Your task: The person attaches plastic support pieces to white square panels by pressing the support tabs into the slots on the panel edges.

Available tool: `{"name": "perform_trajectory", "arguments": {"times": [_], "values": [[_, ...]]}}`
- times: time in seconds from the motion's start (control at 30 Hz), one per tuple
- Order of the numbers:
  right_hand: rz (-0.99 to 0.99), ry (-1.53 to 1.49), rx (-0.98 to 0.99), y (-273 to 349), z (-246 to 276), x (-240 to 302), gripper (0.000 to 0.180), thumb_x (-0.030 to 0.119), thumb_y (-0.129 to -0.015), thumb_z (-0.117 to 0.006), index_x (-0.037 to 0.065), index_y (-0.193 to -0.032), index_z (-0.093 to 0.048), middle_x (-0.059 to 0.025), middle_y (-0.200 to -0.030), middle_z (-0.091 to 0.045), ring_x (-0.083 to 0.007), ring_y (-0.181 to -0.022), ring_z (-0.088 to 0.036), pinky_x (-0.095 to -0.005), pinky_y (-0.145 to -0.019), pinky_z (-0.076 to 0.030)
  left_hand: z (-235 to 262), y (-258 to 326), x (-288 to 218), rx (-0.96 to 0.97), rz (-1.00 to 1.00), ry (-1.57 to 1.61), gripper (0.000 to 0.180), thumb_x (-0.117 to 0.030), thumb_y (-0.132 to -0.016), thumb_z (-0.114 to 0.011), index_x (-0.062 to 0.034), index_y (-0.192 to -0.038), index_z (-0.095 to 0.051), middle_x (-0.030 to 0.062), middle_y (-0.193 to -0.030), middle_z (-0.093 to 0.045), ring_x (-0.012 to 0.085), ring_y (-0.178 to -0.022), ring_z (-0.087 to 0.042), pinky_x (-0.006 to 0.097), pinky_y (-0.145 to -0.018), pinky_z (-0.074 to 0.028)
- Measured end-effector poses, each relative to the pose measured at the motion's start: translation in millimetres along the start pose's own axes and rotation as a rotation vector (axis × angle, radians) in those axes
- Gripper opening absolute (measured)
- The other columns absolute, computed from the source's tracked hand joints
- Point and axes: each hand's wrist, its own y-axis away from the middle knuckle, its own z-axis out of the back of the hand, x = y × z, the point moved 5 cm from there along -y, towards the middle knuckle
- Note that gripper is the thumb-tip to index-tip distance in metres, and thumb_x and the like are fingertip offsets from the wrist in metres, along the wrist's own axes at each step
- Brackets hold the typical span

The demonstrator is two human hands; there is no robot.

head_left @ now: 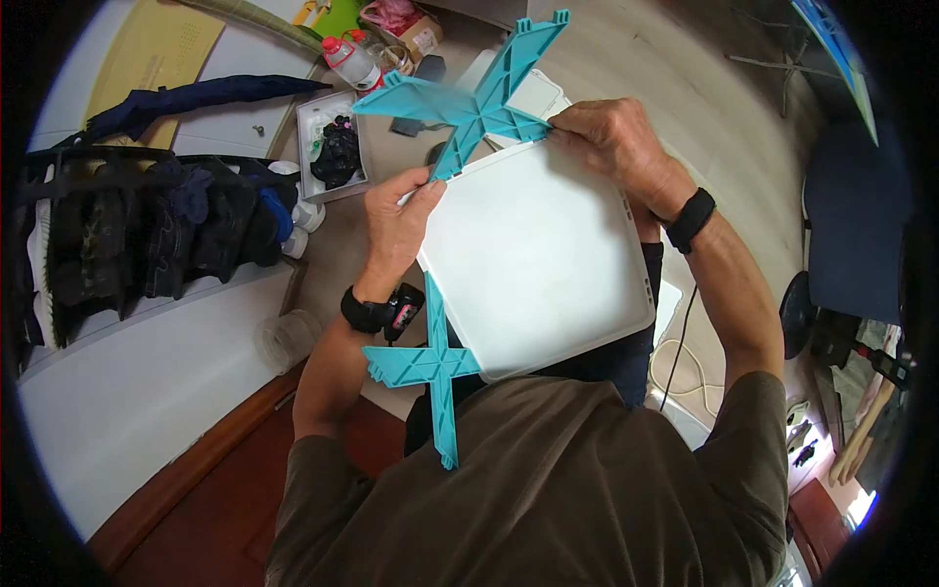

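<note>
A square white plastic panel with a raised rim (pixel 538 264), like a small tabletop, rests over my lap. At its far edge stands a teal X-shaped plastic leg frame (pixel 481 117), two of its arms pointing away from me. My left hand (pixel 394 227) is closed, its thumb and fingers pinching the frame's near left arm at the panel's corner. My right hand (pixel 626 152) pinches the tip of the frame's right arm by the panel's far right corner. Along the panel's left side sits a second teal X-shaped leg frame (pixel 437 364), touched by neither hand.
Left of me stands a rack of dark shoes (pixel 176 220) with a folded umbrella (pixel 205 98) above. A box with a black bag (pixel 333 147), a red-capped bottle (pixel 352 64) and a clear container (pixel 286 340) lie nearby. A dark chair (pixel 861 225) is at the right.
</note>
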Motion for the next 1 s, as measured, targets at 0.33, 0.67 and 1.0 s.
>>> {"name": "perform_trajectory", "arguments": {"times": [0.33,0.67,1.0], "values": [[0.077,-0.011,-0.058,0.0,0.2,2.9,0.006,0.008,-0.078,-0.066,0.003,-0.081,-0.066,-0.0106,-0.075,-0.065,-0.0312,-0.069,-0.063,-0.0398,-0.061,-0.051,1.8,0.5,2.3,-0.01,-0.039,-0.093,0.017,-0.01,-0.084,-0.07,0.0042,-0.094,-0.068,-0.0011,-0.077,-0.063,0.0055,-0.072,-0.055,0.022,-0.065,-0.045],[-0.009,-0.03,-0.073,13.8,-0.7,6.0,0.012,0.007,-0.077,-0.065,0.006,-0.089,-0.068,-0.0134,-0.076,-0.066,-0.0329,-0.069,-0.064,-0.0414,-0.063,-0.052,-9.0,-4.8,-7.1,0.039,-0.049,-0.084,0.017,-0.009,-0.086,-0.068,0.003,-0.097,-0.069,0.002,-0.083,-0.068,0.0079,-0.075,-0.059,0.025,-0.068,-0.048],[-0.019,0.017,0.11,10.7,-2.3,10.8,0.019,0.001,-0.074,-0.064,0.004,-0.092,-0.07,-0.018,-0.084,-0.066,-0.0371,-0.078,-0.063,-0.0437,-0.067,-0.051,-9.7,-6.2,-10.0,0.108,-0.069,-0.053,0.018,-0.002,-0.085,-0.064,0.0045,-0.101,-0.069,0.0059,-0.081,-0.069,0.0087,-0.075,-0.059,0.025,-0.068,-0.049]]}}
